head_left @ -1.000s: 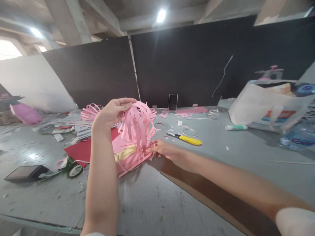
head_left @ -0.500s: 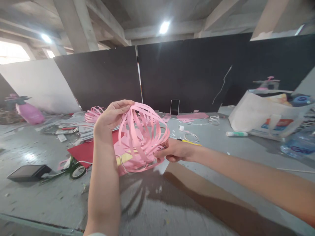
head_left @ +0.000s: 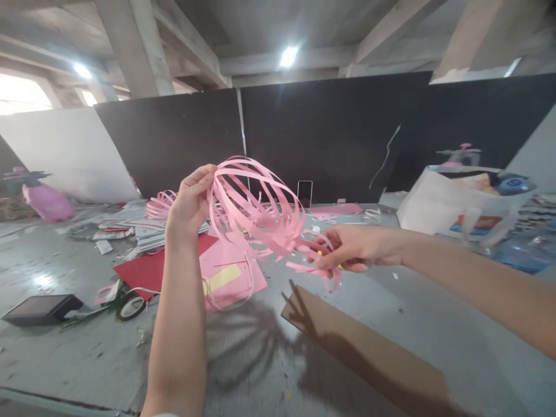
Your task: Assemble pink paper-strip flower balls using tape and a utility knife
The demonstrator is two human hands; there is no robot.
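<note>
Raised above the table, a bundle of curved pink paper strips (head_left: 260,214) forms a loose, lantern-like ball tilted toward the right. My left hand (head_left: 191,197) pinches its upper left end, where the strips gather. At the lower right, my right hand (head_left: 351,249) is closed on loose pink strip ends, some of which curl out below the fingers. A bit of yellow shows between those fingers; I cannot make out what it is. Beneath the ball lie pink paper sheets (head_left: 256,277) with a yellow strip (head_left: 223,279) and a white cord on them, beside red paper (head_left: 143,267).
A brown cardboard piece (head_left: 369,347) lies below my right arm. On the left are a dark box (head_left: 41,310), a tape roll (head_left: 131,307) and another pink strip ball (head_left: 160,205). A phone (head_left: 304,194) stands at the back, a white bag (head_left: 460,202) at the right.
My right hand has moved right, away from the ball, drawing strip ends out with it. My left hand has shifted slightly up and left, and the ball is stretched wider.
</note>
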